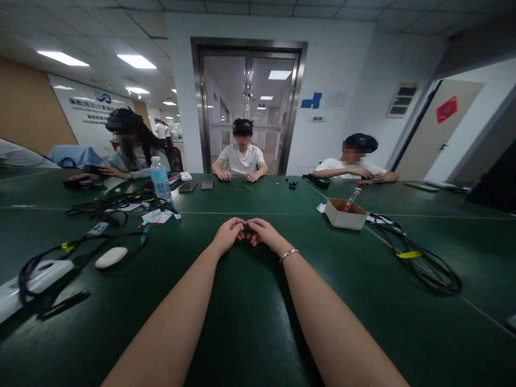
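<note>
A small dark object [246,228] is pinched between my two hands, just above the green table [245,312]; the fingers cover most of it, so its kind is unclear. My left hand [229,235] grips it from the left with thumb and fingers closed. From the other side, my right hand [264,235] closes on the same object. The two thumbs nearly meet over it. A silver bracelet [289,255] circles my right wrist.
An open cardboard box [345,219] stands to the right, near a coiled black cable [429,266]. On the left lie tangled cables [86,244], a white computer mouse [111,258] and a water bottle [160,180]. Three people sit across the table.
</note>
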A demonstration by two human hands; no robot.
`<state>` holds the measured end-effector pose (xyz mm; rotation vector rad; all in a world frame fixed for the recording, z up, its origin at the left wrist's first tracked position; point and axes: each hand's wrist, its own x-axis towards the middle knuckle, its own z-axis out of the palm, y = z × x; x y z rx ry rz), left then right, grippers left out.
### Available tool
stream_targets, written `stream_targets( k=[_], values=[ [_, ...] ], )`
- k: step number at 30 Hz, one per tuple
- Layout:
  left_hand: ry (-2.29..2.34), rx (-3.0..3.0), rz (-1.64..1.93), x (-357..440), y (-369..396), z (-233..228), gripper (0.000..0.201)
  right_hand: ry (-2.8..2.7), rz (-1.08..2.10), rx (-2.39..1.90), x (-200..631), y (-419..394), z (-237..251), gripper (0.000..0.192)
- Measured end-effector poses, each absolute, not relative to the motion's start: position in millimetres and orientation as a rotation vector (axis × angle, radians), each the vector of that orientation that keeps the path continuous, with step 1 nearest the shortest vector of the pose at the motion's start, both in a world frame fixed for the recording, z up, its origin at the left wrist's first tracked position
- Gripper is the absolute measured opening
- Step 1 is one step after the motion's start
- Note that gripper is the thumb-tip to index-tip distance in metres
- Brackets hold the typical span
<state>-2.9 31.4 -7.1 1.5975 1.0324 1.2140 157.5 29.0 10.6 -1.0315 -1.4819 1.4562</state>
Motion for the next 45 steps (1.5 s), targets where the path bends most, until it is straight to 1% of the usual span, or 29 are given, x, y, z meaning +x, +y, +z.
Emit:
stream_targets(
  k=[1,3,4,7,8,10,12,13,16,18,22,23,26,28,29,32,33,34,36,38,39,42,43,45],
  values=[
    [1.032,1.599,1.21,-3.0,31.6,-7.4,0.021,-1.485,1.465,-1.005,157.8,28.7,10.7,0.012],
    [1.032,1.605,1.204,-3.2,31.7,-7.7,0.021,-1.472,1.486,-0.949,159.3,27.8,11.1,0.027],
    [1.033,1.607,1.205,-3.3,31.7,-7.7,0.021,-1.459,1.493,-0.939,160.1,27.4,11.2,0.028],
    [1.032,1.609,1.208,-3.4,31.4,-7.4,0.022,-1.434,1.494,-0.984,161.1,27.3,10.6,0.012],
    [1.032,1.607,1.207,-3.4,31.3,-7.2,0.022,-1.437,1.491,-0.991,161.2,27.5,10.3,0.01],
    [1.035,1.597,1.202,-3.2,31.1,-7.1,0.022,-1.448,1.49,-0.959,161.4,27.8,10.0,0.013],
    [1.037,1.589,1.202,-3.0,31.1,-7.4,0.022,-1.44,1.498,-0.915,161.6,27.7,10.3,0.025],
    [1.035,1.587,1.205,-3.0,31.2,-7.6,0.022,-1.423,1.5,-0.914,161.7,27.5,10.7,0.026],
    [1.026,1.584,1.215,-3.0,31.6,-8.2,0.021,-1.391,1.501,-0.983,161.8,26.8,11.9,0.011],
    [1.026,1.58,1.211,-3.1,31.5,-8.1,0.021,-1.406,1.498,-0.985,162.1,26.6,12.2,0.009],
    [1.036,1.59,1.192,-3.3,30.8,-7.3,0.021,-1.416,1.51,-0.909,162.9,26.9,11.5,0.031],
    [1.035,1.597,1.192,-3.3,30.8,-7.2,0.021,-1.414,1.508,-0.921,162.5,27.3,11.2,0.031],
    [1.029,1.608,1.206,-3.1,31.0,-7.5,0.021,-1.421,1.47,-1.012,160.6,28.5,10.7,0.011],
    [1.023,1.608,1.214,-3.1,31.4,-7.9,0.02,-1.448,1.448,-1.041,160.2,28.8,10.8,0.005],
    [1.024,1.606,1.214,-3.1,31.6,-8.2,0.02,-1.46,1.451,-1.028,160.6,28.7,11.1,0.005],
    [1.025,1.607,1.207,-3.1,31.8,-8.7,0.021,-1.447,1.501,-0.94,162.5,27.7,12.3,0.027],
    [1.024,1.603,1.213,-3.0,31.9,-8.7,0.021,-1.427,1.514,-0.935,162.9,27.3,12.9,0.03],
    [1.019,1.598,1.221,-2.9,32.0,-8.8,0.021,-1.41,1.522,-0.952,162.8,26.9,13.4,0.028],
    [1.01,1.587,1.237,-2.6,32.4,-8.9,0.02,-1.403,1.517,-1.014,162.0,26.3,14.2,0.016],
    [1.014,1.584,1.231,-2.4,32.8,-9.3,0.02,-1.423,1.502,-1.034,161.2,25.7,14.4,0.009],
    [1.02,1.586,1.223,-2.5,33.0,-9.5,0.02,-1.428,1.495,-1.014,161.1,25.4,14.2,0.009],
    [1.029,1.596,1.215,-2.8,33.3,-9.9,0.021,-1.399,1.48,-0.933,161.7,25.4,12.7,0.025],
    [1.027,1.595,1.224,-2.9,33.3,-10.0,0.021,-1.386,1.478,-0.932,161.8,25.7,12.1,0.024],
    [1.019,1.589,1.241,-3.0,33.2,-9.9,0.021,-1.387,1.484,-0.978,161.6,26.6,11.3,0.015]
  ],
)
